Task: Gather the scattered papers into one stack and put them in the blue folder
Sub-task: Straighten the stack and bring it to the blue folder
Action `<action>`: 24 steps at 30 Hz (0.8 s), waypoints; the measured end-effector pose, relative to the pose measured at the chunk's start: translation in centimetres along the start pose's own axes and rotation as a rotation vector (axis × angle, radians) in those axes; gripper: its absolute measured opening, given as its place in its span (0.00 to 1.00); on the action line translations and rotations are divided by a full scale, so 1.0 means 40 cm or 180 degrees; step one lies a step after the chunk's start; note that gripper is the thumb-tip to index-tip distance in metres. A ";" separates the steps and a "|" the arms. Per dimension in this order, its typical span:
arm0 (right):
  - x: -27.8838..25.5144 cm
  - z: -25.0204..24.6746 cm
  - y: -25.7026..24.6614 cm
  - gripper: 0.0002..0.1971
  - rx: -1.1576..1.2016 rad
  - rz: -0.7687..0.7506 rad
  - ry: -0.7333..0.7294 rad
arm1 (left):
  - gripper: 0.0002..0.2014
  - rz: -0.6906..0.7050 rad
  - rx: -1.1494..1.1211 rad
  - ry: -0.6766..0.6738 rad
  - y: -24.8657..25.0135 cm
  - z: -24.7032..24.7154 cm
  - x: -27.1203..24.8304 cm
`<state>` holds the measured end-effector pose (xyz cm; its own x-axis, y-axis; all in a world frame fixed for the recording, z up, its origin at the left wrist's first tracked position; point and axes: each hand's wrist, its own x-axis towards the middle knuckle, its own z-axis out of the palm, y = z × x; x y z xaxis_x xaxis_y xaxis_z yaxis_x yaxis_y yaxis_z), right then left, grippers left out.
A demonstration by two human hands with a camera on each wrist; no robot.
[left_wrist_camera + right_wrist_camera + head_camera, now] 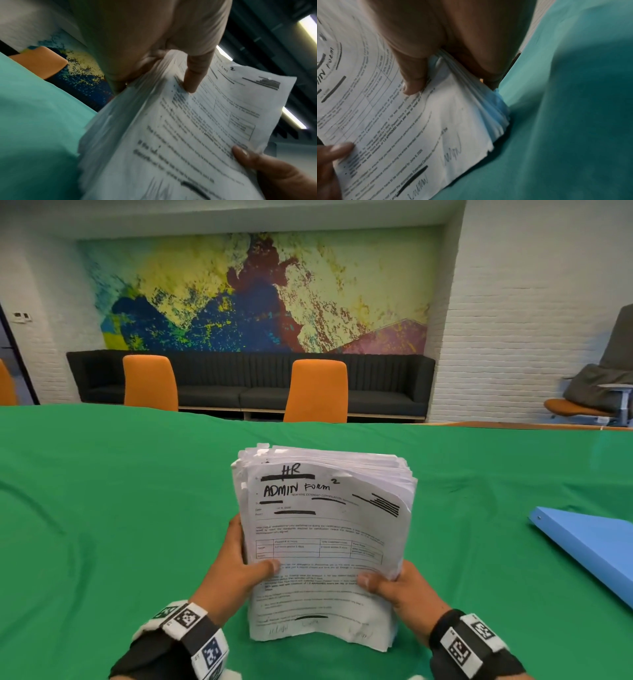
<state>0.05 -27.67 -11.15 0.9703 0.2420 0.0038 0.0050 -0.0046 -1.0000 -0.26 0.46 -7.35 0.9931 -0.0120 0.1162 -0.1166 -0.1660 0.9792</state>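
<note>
Head view: paper stack [325, 542] upright on table [102, 508], left hand [236, 570] and right hand [400, 587] gripping sides; blue folder [589, 546] right.

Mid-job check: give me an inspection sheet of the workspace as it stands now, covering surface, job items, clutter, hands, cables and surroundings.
Surface: green cloth covers the table, slightly wrinkled.
Job's things: paper stack gathered, held upright with its bottom edge on the cloth, top sheet handwritten "HR ADMIN FORM 2"; blue folder lies to the right, apart from the stack.
Clutter: nothing seen.
Hands: left hand grips the stack's left edge, thumb on the top sheet; right hand grips the right edge likewise.
Cables: nothing seen.
Surroundings: two orange chairs, dark sofa, colourful mural, white brick wall.
</note>
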 end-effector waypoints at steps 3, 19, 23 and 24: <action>0.001 0.008 0.003 0.15 0.0003 -0.0019 0.0094 | 0.31 -0.0062 0.0225 -0.0154 -0.016 -0.007 -0.005; -0.042 0.016 -0.119 0.28 0.0276 -0.0472 0.0019 | 0.24 -0.0336 -0.0727 -0.0404 0.052 0.013 -0.016; -0.029 0.030 -0.111 0.19 0.0139 -0.0552 0.0291 | 0.24 -0.0146 -0.0463 0.0060 0.039 0.038 -0.009; -0.025 0.034 -0.106 0.18 0.0111 -0.0548 0.0349 | 0.24 -0.0115 -0.0454 0.0177 0.039 0.044 -0.007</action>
<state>-1.29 -26.59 -6.92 0.9763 0.1294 0.1732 0.1665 0.0616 -0.9841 -0.72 -1.53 -6.16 0.9952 0.0468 0.0856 -0.0846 -0.0234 0.9961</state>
